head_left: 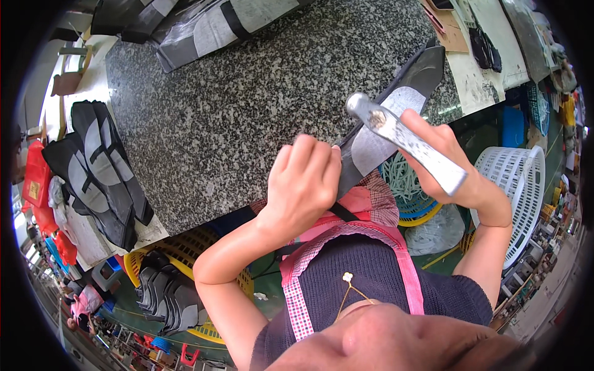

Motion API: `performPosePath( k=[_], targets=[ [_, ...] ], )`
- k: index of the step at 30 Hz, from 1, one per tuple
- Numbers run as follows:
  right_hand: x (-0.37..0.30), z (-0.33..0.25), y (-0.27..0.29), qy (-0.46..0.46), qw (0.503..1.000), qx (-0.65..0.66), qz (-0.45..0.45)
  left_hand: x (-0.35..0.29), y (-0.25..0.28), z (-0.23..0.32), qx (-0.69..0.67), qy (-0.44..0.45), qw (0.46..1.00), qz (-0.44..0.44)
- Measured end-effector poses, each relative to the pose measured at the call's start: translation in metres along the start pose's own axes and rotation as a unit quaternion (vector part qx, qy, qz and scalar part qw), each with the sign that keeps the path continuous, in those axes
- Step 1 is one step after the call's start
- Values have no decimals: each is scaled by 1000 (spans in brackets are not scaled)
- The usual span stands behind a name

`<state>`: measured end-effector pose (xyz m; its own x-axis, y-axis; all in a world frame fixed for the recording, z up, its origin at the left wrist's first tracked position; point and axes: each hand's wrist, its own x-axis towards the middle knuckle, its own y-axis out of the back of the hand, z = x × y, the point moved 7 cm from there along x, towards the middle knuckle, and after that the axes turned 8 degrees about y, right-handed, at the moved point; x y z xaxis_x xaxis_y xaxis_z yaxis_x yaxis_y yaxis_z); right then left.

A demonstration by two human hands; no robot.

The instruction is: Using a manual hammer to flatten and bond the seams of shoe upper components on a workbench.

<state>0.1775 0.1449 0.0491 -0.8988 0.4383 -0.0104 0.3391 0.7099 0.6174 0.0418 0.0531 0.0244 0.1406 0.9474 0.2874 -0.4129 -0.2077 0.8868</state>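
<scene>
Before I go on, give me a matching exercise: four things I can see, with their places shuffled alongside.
Things:
1. hammer
2. left hand
3. pale green strips
4. white basket

Places:
A. inside a blue-and-yellow basket
B. at the near end of the long black-and-grey piece
C. beyond the table's right edge, outside the right forearm
D. in the right hand

Pairs: 1-D, 2-B, 3-A, 4-C
</scene>
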Motion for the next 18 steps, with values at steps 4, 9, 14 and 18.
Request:
performPosePath(
  k=[4, 9, 14, 18],
  targets=[
    [-6, 6, -27, -3, 994, -42, -100, 6, 2, -22, -101, 52, 992, -50],
    [10, -2, -11, -22, 998, 22, -55, -8, 11, -11, -29, 15, 999, -33],
    [-1, -5, -34, -29, 994, -2, -107, -13, 9, -28, -92, 25, 995, 5],
    [6, -3, -26, -17, 997, 0, -70, -22, 11, -31, -80, 36, 996, -17]
  ],
)
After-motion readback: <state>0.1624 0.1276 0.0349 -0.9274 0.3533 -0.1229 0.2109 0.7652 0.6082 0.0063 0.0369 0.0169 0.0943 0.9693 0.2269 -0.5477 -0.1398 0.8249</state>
